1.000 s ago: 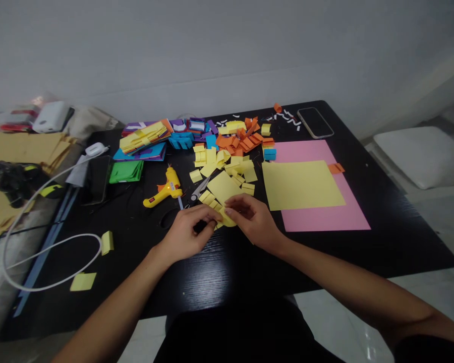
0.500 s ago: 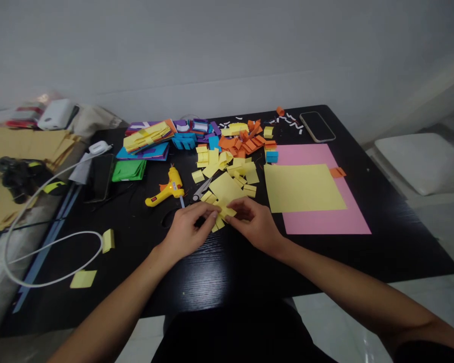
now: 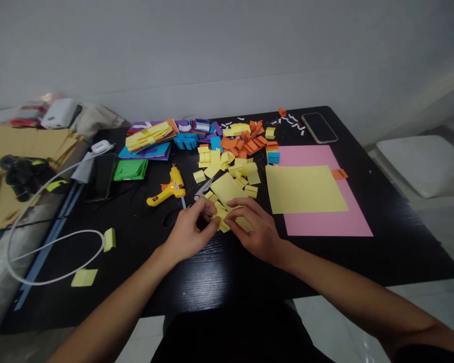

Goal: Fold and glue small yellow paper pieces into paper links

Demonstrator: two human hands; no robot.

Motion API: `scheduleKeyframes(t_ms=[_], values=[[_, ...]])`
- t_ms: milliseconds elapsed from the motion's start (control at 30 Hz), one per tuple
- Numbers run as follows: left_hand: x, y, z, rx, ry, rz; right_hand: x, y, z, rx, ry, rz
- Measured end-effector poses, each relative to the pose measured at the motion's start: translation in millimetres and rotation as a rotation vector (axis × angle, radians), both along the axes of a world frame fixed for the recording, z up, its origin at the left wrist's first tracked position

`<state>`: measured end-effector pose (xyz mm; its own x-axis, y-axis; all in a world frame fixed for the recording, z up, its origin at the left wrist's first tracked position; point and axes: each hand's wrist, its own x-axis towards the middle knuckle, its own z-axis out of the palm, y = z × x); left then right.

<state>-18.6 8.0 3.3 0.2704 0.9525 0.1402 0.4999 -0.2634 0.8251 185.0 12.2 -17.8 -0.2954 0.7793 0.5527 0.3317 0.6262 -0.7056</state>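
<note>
My left hand [image 3: 191,229] is closed in a pinch, its thumb and fingertips at a small piece of yellow paper [image 3: 222,218]. Facing it, my right hand [image 3: 255,229] has its fingers curled, with yellow paper [image 3: 245,224] showing between fingers and thumb. The fingertips partly hide the paper. Just beyond lie a larger yellow sheet [image 3: 227,189] and several small folded yellow pieces [image 3: 214,157]. Left of these are scissors [image 3: 203,189], partly under the paper, and a yellow glue gun [image 3: 168,189] on the black table [image 3: 200,282].
A yellow sheet [image 3: 306,189] overlaps a pink sheet [image 3: 327,224] on the right. Orange folded strips [image 3: 245,143] and stacked coloured papers [image 3: 149,138] lie at the back. A phone [image 3: 319,127] is back right. A white cable [image 3: 56,247] loops on the left.
The paper between my hands has shifted, and yellow now shows inside the curl of my right hand. My fingertips are slightly rearranged. The view has moved a little.
</note>
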Motion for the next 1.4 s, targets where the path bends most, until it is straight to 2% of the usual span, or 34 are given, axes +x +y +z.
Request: scheduleKeyframes(t_ms=[267, 467, 633, 900, 1133, 1400], values=[[4, 2, 0.3, -0.004, -0.074, -0.038, -2, -3, 0.7, 0.001, 0.068, 0.017], [3, 1, -2.7, 0.006, -0.054, -0.033, -3, -4, -0.6, -0.015, 0.099, 0.037], [0, 1, -5.4, 0.096, 0.038, -0.070, 0, -2, 6.6, -0.151, 0.143, 0.099], [-3, 3, -5.0, 0.164, 0.080, -0.069, 2, 6, 7.9, -0.518, 0.292, 0.127], [-5, 3, -3.9, 0.179, 0.089, -0.118, 0, 7, 2.2, -0.533, 0.240, 0.147], [-8, 3, -3.9, 0.256, 0.138, -0.167, -2, 8, -3.2, -0.639, 0.361, 0.172]])
